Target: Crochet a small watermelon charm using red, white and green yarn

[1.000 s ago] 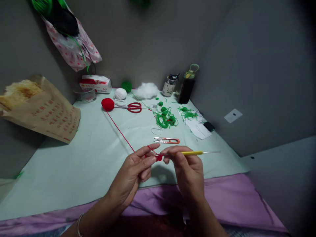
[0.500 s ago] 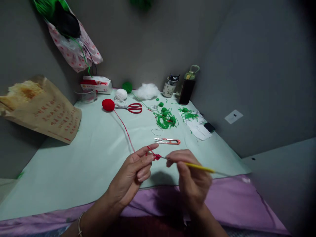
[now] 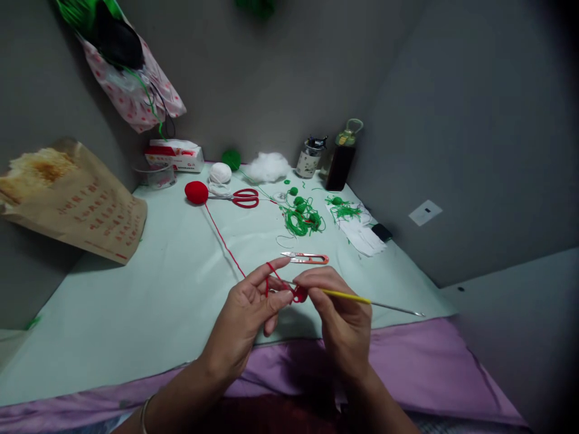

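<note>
Between thumb and fingers, my left hand point(image 3: 246, 307) pinches a small red crocheted piece point(image 3: 300, 294), with red yarn looped over its raised index finger. That yarn point(image 3: 224, 241) runs back to a red ball point(image 3: 196, 193) at the left rear of the mat. My right hand point(image 3: 346, 319) is closed around the yellow handle of a crochet hook point(image 3: 346, 295). The hook's front end reaches the red piece beside my left fingertips; its other metal end points right. Just beyond my hands lie orange thread snips point(image 3: 309, 258).
Red-handled scissors point(image 3: 245, 198), a white yarn ball point(image 3: 220, 173), white stuffing point(image 3: 268, 167) and tangled green yarn point(image 3: 301, 220) lie farther back. A paper bag point(image 3: 104, 211) stands left. A bottle point(image 3: 341, 163) and pen cup point(image 3: 308, 160) stand at the rear.
My right hand has moved left, closer to my left hand, and the hook now overlaps the left fingers. The red piece has turned and shows more of itself.
</note>
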`<state>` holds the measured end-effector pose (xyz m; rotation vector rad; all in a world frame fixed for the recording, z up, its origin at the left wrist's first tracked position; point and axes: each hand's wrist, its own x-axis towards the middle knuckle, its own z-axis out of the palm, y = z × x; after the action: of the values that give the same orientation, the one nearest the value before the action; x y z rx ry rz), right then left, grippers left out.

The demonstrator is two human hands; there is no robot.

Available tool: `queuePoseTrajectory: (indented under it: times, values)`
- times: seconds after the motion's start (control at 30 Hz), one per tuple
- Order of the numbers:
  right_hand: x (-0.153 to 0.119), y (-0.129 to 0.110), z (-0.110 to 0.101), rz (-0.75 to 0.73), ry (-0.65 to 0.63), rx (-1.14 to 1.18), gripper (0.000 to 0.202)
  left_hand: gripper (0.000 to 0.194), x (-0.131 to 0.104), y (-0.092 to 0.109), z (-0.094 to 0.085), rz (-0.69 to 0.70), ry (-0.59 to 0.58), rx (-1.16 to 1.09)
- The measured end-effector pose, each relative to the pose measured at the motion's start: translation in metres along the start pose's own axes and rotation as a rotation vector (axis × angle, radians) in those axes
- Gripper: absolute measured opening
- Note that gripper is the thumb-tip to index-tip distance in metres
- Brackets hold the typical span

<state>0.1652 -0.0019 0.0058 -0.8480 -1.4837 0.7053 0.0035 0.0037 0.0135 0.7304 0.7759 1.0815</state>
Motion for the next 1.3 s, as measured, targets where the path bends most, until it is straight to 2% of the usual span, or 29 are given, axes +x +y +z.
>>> queuePoseTrajectory:
  times: [0.1, 0.23, 0.37, 0.47, 0.53, 0.67, 0.77, 0.87, 0.97, 1.03, 1.1, 1.3]
  values:
    - [0.001, 0.001, 0.000, 0.029, 0.020, 0.021, 0.021, 0.061, -0.002, 0.000, 0.001, -0.015, -0.021, 0.007]
    - [0.000, 0.005, -0.001, 0.075, 0.019, 0.114, 0.017, 0.067, -0.001, 0.002, 0.002, -0.053, -0.032, -0.023]
    - [0.001, 0.008, -0.003, 0.196, -0.002, 0.349, 0.018, 0.060, -0.001, 0.007, 0.001, -0.073, -0.052, -0.053]
    - [0.000, 0.004, -0.005, 0.198, 0.002, 0.335, 0.022, 0.057, -0.003, 0.009, 0.000, -0.045, -0.044, -0.038]
    - [-0.003, 0.000, -0.008, 0.099, -0.017, 0.191, 0.024, 0.055, -0.004, 0.007, -0.001, -0.003, -0.018, 0.012]
    - [-0.009, -0.004, -0.011, -0.281, -0.164, -0.293, 0.030, 0.051, -0.006, 0.000, 0.000, 0.106, 0.051, 0.078]
    - [-0.010, -0.003, -0.010, -0.420, -0.186, -0.537, 0.035, 0.058, -0.007, 0.000, 0.001, 0.021, 0.014, -0.049]
    - [-0.009, -0.001, -0.007, -0.304, -0.057, -0.392, 0.029, 0.056, -0.006, 0.005, 0.002, -0.156, -0.046, -0.192]
    - [-0.006, 0.001, -0.004, -0.087, 0.080, -0.051, 0.023, 0.048, -0.004, 0.009, 0.002, -0.150, -0.031, -0.228]
    - [-0.004, 0.001, -0.002, -0.012, 0.060, 0.059, 0.020, 0.046, -0.004, 0.008, 0.003, -0.107, -0.029, -0.189]
    - [-0.002, 0.001, -0.001, 0.022, 0.003, 0.072, 0.018, 0.046, -0.004, 0.006, 0.004, -0.086, -0.040, -0.131]
    - [-0.002, -0.002, 0.000, 0.021, -0.020, 0.033, 0.021, 0.038, -0.005, 0.004, 0.005, -0.020, -0.002, -0.010]
